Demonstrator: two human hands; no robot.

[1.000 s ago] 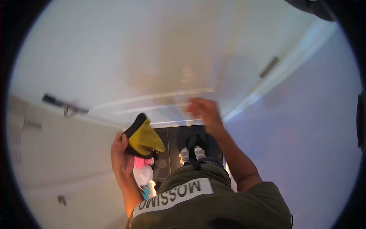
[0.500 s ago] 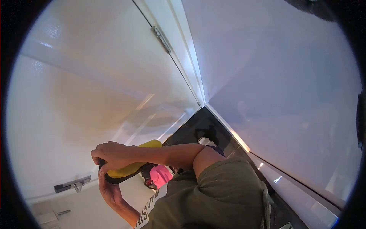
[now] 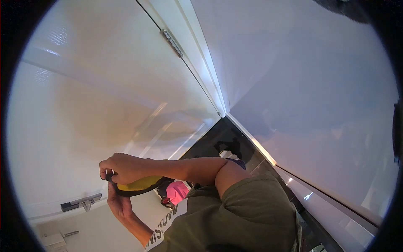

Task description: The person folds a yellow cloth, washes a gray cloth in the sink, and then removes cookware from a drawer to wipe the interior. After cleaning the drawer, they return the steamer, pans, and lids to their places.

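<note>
A yellow item with a thick black edge is held out to the left of my body. Its kind does not show, and my right forearm hides its upper part. My right hand comes over it from above, fingers curled around the black end. From below, my left hand pinches the same end, its fingertips close under those of the right. Between my arms shows the white lettered band of my dark green shirt.
A white door with a hinge fills the left. A glossy light wall stands on the right, meeting it at a corner. Below lie dark floor tiles and a white shoe. A pink item shows behind my arms.
The yellow item has tipped down, so its far end no longer sticks out above my right forearm. My hands stay at its black end, with the right fingers shifted slightly.
</note>
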